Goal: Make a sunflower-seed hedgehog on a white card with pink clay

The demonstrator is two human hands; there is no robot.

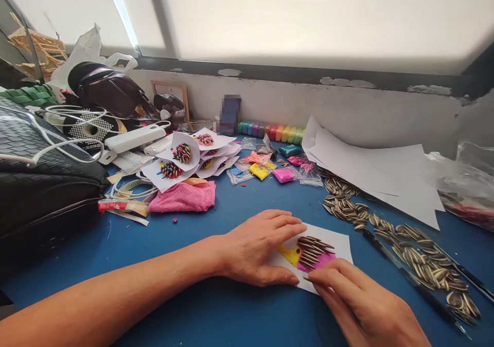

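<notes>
On the table (239, 203), the left hand (262, 252), thumb spread, covers the card (342, 241)'s left edge; the right hand (358, 295) pinches, on what I can't tell, at its near edge; likely setting seeds (313, 247) into clay (327, 259), calling for gentle pressing

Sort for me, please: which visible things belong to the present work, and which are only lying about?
Belonging to the work:
paper under the left hand
loose striped seeds
probably the pink packet

Apparently just lying about:
pink cloth
black bag
white plastic bag
</notes>
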